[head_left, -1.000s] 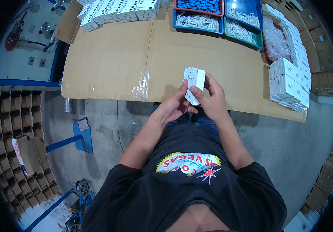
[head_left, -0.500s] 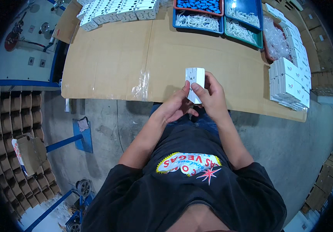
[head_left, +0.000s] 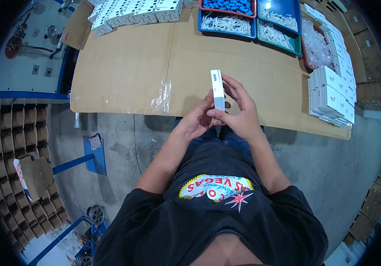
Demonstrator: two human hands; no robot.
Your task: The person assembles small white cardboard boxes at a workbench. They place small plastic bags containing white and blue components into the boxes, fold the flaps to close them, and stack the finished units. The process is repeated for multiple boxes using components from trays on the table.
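A small white box [head_left: 217, 88] is held upright between my two hands over the near edge of the cardboard-covered table [head_left: 128, 66]. One narrow side with dark print faces up toward me. My left hand [head_left: 197, 119] is closed on the lower left of the box, its thumb against the side. My right hand [head_left: 242, 113] wraps round from the right, thumb low across the near end and fingers behind. The fingertips behind the box are partly hidden.
Rows of white boxes [head_left: 137, 13] stand at the far left. Blue and green trays of white sticks [head_left: 226, 25] and a tray of blue pieces [head_left: 230, 6] sit at the back. On the right are a tray of clear plastic bags [head_left: 316, 44] and stacked flat white boxes [head_left: 332, 95].
The box has been turned so that a narrow side now faces up, and it has risen slightly away from me. My right thumb has slid down to its near end.
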